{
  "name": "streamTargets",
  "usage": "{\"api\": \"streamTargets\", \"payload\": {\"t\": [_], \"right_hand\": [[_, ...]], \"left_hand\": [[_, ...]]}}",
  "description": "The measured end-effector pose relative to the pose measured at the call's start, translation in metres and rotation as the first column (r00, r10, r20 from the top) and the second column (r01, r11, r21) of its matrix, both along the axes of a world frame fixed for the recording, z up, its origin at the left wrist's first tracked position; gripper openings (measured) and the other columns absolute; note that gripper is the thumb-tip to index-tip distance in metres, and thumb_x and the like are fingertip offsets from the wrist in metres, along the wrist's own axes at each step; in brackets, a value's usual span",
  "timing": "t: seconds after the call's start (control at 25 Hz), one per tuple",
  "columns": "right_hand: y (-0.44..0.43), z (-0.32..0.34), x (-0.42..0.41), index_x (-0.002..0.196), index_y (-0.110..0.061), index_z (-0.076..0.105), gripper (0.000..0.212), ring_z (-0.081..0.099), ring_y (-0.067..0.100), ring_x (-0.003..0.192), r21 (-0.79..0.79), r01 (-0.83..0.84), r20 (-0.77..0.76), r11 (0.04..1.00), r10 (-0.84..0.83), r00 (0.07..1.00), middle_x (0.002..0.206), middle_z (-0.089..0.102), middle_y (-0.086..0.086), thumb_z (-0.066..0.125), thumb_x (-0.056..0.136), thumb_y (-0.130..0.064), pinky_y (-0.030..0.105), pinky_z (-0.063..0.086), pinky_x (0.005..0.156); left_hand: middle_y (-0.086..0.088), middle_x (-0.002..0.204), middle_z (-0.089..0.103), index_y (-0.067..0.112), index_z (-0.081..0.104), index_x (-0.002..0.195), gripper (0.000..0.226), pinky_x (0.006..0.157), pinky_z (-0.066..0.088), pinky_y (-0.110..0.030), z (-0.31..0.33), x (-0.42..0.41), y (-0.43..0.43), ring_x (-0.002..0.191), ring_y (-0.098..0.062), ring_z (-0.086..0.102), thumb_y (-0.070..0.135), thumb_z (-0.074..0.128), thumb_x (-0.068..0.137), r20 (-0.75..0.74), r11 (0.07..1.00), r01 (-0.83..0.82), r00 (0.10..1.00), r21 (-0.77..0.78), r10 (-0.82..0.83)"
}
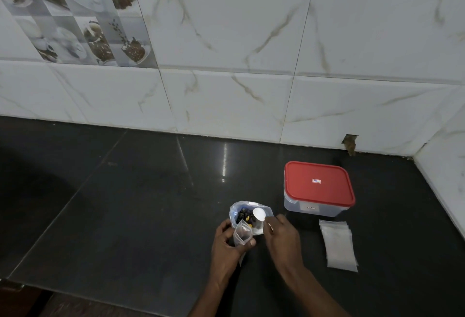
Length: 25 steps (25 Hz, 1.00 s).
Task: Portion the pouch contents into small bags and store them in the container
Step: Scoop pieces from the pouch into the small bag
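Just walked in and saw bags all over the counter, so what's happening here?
A person is portioning mixed dark and yellow pieces from an open pouch on the black counter. The left hand holds a small clear bag open beside the pouch, while the right hand holds a white spoon over the pouch's mouth. A stack of empty small bags lies to the right, in front of a container with its red lid on.

Red lid (319, 182), black counter (125, 203), white marble-veined wall tiles (251, 39).
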State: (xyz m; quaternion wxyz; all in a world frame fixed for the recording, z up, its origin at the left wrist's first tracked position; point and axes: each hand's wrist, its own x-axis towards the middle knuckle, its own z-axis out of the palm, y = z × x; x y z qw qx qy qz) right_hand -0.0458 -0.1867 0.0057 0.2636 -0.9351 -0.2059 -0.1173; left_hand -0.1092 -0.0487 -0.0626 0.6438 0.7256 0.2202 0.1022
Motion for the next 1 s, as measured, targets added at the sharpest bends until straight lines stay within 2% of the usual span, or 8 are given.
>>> {"api": "streamTargets", "payload": {"t": [0.2, 0.32, 0.4, 0.48, 0.6, 0.72, 0.84, 1.0], "right_hand": [[0.012, -0.004, 0.016, 0.072, -0.013, 0.069, 0.041, 0.053, 0.017, 0.033, -0.318, -0.118, -0.098, 0.941, 0.091, 0.991, 0.065, 0.061, 0.003, 0.092, 0.038, -0.009, 0.023, 0.036, 0.029], [0.018, -0.016, 0.020, 0.074, -0.017, 0.071, 0.044, 0.055, 0.014, 0.036, -0.312, -0.163, -0.203, 0.936, 0.102, 0.974, 0.066, 0.063, 0.000, 0.094, 0.037, -0.017, 0.022, 0.036, 0.029], [0.022, -0.016, 0.020, 0.077, -0.015, 0.070, 0.035, 0.059, 0.017, 0.041, -0.283, -0.131, -0.232, 0.950, 0.065, 0.971, 0.069, 0.065, 0.002, 0.091, 0.049, -0.019, 0.023, 0.040, 0.034], [0.027, -0.016, 0.022, 0.094, -0.009, 0.070, 0.015, 0.067, 0.028, 0.069, -0.210, -0.107, -0.275, 0.972, 0.046, 0.960, 0.089, 0.067, 0.010, 0.071, 0.081, -0.017, 0.029, 0.049, 0.058], [0.030, -0.017, 0.025, 0.104, -0.005, 0.068, 0.023, 0.060, 0.031, 0.097, -0.094, -0.161, -0.361, 0.983, 0.117, 0.925, 0.106, 0.064, 0.013, 0.047, 0.096, -0.012, 0.030, 0.043, 0.080], [0.032, -0.010, 0.029, 0.083, -0.007, 0.072, 0.020, 0.067, 0.023, 0.074, 0.007, 0.011, -0.403, 1.000, -0.007, 0.915, 0.083, 0.072, 0.010, 0.053, 0.088, -0.011, 0.030, 0.049, 0.064], [0.034, -0.002, 0.040, 0.053, -0.013, 0.067, 0.025, 0.064, 0.018, 0.044, 0.188, 0.211, -0.562, 0.959, -0.072, 0.824, 0.048, 0.064, 0.007, 0.056, 0.074, -0.003, 0.038, 0.057, 0.051], [0.031, 0.006, 0.041, 0.050, -0.009, 0.067, 0.030, 0.064, 0.022, 0.040, 0.244, 0.256, -0.658, 0.935, -0.034, 0.753, 0.045, 0.063, 0.011, 0.054, 0.074, 0.005, 0.033, 0.057, 0.048]], "left_hand": [[0.012, 0.145, 0.051, 0.039, 0.079, 0.103, 0.048, 0.102, 0.054, -0.038, 0.001, 0.003, 0.001, 0.125, -0.010, 0.061, 0.042, 0.089, 0.056, 0.034, 0.999, 0.032, 0.999, -0.004, -0.031], [0.005, 0.144, 0.055, 0.038, 0.077, 0.107, 0.050, 0.101, 0.054, -0.046, -0.002, 0.004, 0.002, 0.123, -0.015, 0.064, 0.035, 0.092, 0.059, 0.031, 0.998, 0.056, 0.998, -0.035, -0.055], [0.008, 0.145, 0.054, 0.031, 0.080, 0.103, 0.044, 0.100, 0.055, -0.045, -0.001, 0.002, 0.002, 0.121, -0.012, 0.065, 0.032, 0.091, 0.060, 0.033, 0.997, 0.066, 0.997, -0.029, -0.065], [0.009, 0.144, 0.055, 0.025, 0.081, 0.099, 0.038, 0.097, 0.056, -0.037, 0.000, 0.001, 0.000, 0.119, -0.009, 0.065, 0.031, 0.089, 0.062, 0.061, 0.996, 0.085, 0.995, -0.022, -0.083], [0.005, 0.139, 0.061, 0.022, 0.082, 0.095, 0.033, 0.094, 0.056, -0.029, 0.003, 0.000, -0.001, 0.116, -0.009, 0.067, 0.028, 0.088, 0.063, 0.121, 0.996, 0.092, 0.989, -0.011, -0.090], [0.009, 0.138, 0.061, 0.022, 0.082, 0.090, 0.027, 0.093, 0.057, -0.030, 0.002, 0.000, -0.002, 0.115, -0.010, 0.068, 0.022, 0.087, 0.063, 0.137, 0.996, 0.088, 0.987, -0.024, -0.084], [0.015, 0.135, 0.062, 0.025, 0.082, 0.094, 0.031, 0.096, 0.057, -0.038, 0.002, 0.000, -0.002, 0.118, -0.013, 0.067, 0.015, 0.085, 0.065, 0.169, 0.993, 0.108, 0.981, -0.048, -0.099], [0.008, 0.145, 0.055, 0.025, 0.081, 0.093, 0.032, 0.099, 0.056, -0.042, -0.006, 0.003, -0.001, 0.122, -0.009, 0.064, 0.017, 0.086, 0.062, 0.131, 0.996, 0.091, 0.987, -0.017, -0.088]]}}
